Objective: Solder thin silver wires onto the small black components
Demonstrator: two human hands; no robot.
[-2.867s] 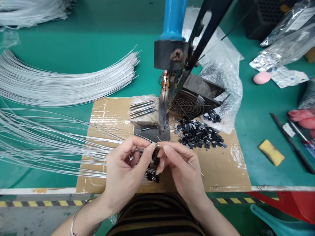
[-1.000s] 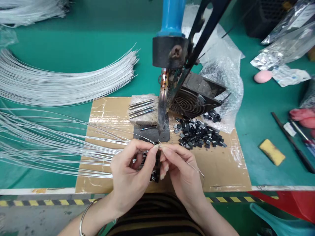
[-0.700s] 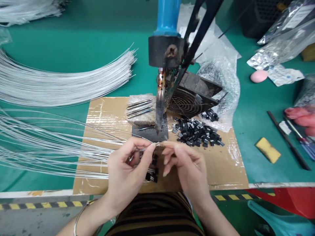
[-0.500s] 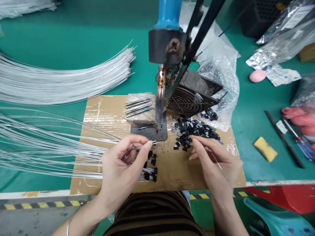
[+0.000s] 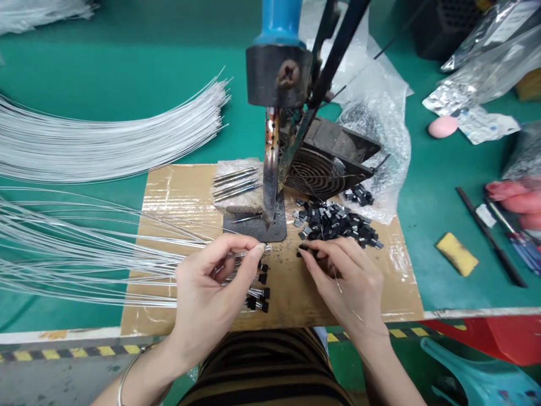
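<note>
A small black plug (image 5: 301, 249) is sitting between the thumb and forefinger of the right hand (image 5: 346, 276), which is pinching it narrowly, seemingly to keep its end exposed. Opposite, the left hand (image 5: 217, 285) is pinching a wire (image 5: 267, 247) near its tip, presumably for steadiness. Loose plugs (image 5: 338, 223) are lying just beyond the right hand, apparently for easy reach; a soldering iron (image 5: 271, 180) is hanging beyond both hands.

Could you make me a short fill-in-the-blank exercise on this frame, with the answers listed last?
1. The wires by the left hand run in from the picture's ____ edge.
2. The pile of small pieces beside the right hand is mostly ____ in colour.
3. Apart from its dark marks, the sponge is ____.

Missing words: left; black; yellow.
</note>
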